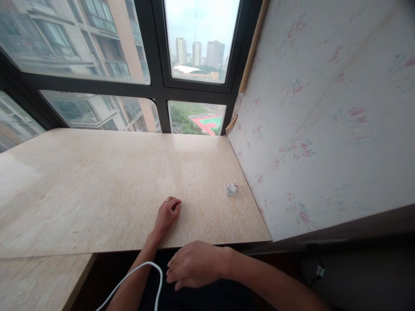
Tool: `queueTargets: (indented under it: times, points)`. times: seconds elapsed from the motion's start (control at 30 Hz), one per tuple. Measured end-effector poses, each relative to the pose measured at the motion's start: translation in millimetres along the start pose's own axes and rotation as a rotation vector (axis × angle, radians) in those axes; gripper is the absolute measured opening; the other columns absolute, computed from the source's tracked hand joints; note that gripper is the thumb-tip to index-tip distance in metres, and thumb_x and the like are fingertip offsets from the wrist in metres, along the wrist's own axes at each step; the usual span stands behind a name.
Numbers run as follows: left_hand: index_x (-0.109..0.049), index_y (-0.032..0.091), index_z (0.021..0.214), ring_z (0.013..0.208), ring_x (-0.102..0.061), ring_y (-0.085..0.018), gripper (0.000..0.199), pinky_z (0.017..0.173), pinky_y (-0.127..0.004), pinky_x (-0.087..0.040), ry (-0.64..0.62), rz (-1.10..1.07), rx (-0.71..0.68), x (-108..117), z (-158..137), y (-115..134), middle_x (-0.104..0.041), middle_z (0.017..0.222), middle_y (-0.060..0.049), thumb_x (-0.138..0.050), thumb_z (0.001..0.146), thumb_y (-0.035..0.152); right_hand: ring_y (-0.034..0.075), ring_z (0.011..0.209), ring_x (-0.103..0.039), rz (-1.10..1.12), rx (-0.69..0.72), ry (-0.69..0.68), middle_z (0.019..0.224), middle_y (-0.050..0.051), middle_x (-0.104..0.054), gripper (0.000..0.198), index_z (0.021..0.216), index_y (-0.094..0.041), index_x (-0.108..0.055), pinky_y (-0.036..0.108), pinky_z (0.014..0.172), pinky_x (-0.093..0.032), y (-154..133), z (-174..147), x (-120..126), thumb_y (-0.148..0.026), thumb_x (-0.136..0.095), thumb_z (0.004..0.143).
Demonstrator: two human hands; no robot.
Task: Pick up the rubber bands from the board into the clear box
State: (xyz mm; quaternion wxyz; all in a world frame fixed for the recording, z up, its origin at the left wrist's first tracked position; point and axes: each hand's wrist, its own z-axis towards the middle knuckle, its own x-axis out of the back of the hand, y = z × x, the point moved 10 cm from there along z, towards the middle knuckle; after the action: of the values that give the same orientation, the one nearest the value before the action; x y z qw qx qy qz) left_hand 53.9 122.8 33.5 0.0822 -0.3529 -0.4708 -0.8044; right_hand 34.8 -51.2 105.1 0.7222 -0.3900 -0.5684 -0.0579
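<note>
My left hand (167, 214) rests on the pale marble-patterned sill (106, 181), close to its front edge. Its fingers are loosely curled toward the thumb, with a ring on one finger, and nothing shows in them. Just in front of the sill's edge hangs my right hand (194, 264), back upward, fingers a little apart and holding nothing visible. To the right of my left hand, apart from both hands, a small clear box (232, 189) with patterned contents lies near the wall. What is inside it is too small to make out.
A white cable (147, 262) loops across my left forearm. The floral-papered wall (308, 129) bounds the sill on the right, and a dark-framed window (158, 90) stands behind it. A lower ledge (39, 276) sits at the front left.
</note>
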Motion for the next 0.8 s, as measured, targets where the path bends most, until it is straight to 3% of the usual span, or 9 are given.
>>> queueTargets:
  times: [0.1, 0.27, 0.37, 0.53, 0.8]
  points:
    - [-0.063, 0.019, 0.082, 0.077, -0.059, -0.016, 0.017, 0.070, -0.028, -0.047, 0.013, -0.014, 0.010, 1.1, -0.5, -0.3, -0.063, 0.086, -0.004, -0.047, 0.082, 0.022, 0.014, 0.109, -0.060, 0.057, -0.194, 0.105, 0.110, 0.004, -0.070, 0.027, 0.110, -0.017, -0.066, 0.022, 0.096, -0.042, 48.4, -53.7, 35.3, -0.031, -0.059, 0.088]
    - [-0.064, 0.018, 0.081, 0.075, -0.059, -0.018, 0.018, 0.070, -0.031, -0.047, 0.021, -0.013, 0.034, 3.9, -1.2, 5.0, -0.063, 0.086, -0.004, -0.046, 0.082, 0.023, 0.021, 0.116, -0.055, -0.019, -0.627, 0.498, 0.123, 0.007, -0.063, 0.035, 0.121, -0.024, -0.060, 0.039, 0.102, -0.040, 150.2, -157.3, 99.4, -0.031, -0.058, 0.087]
    - [-0.064, 0.018, 0.082, 0.075, -0.059, -0.018, 0.018, 0.070, -0.031, -0.047, 0.026, -0.028, 0.033, 5.5, -1.4, 6.2, -0.064, 0.086, -0.004, -0.047, 0.081, 0.023, 0.027, 0.127, -0.044, -0.134, -0.807, 0.561, 0.135, 0.010, -0.053, 0.056, 0.132, -0.022, -0.052, 0.047, 0.108, -0.032, 197.3, -198.2, 117.6, -0.028, -0.066, 0.078]
    - [-0.064, 0.019, 0.083, 0.074, -0.059, -0.018, 0.017, 0.070, -0.031, -0.047, 0.033, -0.044, 0.046, 5.5, -2.3, 3.7, -0.064, 0.086, -0.004, -0.047, 0.081, 0.023, 0.029, 0.134, -0.034, -0.077, -0.959, 0.426, 0.144, 0.017, -0.040, 0.084, 0.139, -0.014, -0.042, 0.044, 0.111, -0.026, 250.6, -211.0, 109.1, -0.022, -0.076, 0.063]
    - [-0.064, 0.019, 0.083, 0.076, -0.059, -0.018, 0.018, 0.070, -0.031, -0.047, 0.036, -0.065, 0.058, 5.5, -3.1, 1.7, -0.064, 0.086, -0.004, -0.047, 0.082, 0.023, 0.032, 0.118, -0.053, -0.007, -0.956, 0.383, 0.128, 0.019, -0.056, 0.080, 0.133, -0.010, -0.049, 0.043, 0.099, -0.040, 264.4, -201.1, 103.6, -0.018, -0.078, 0.060]
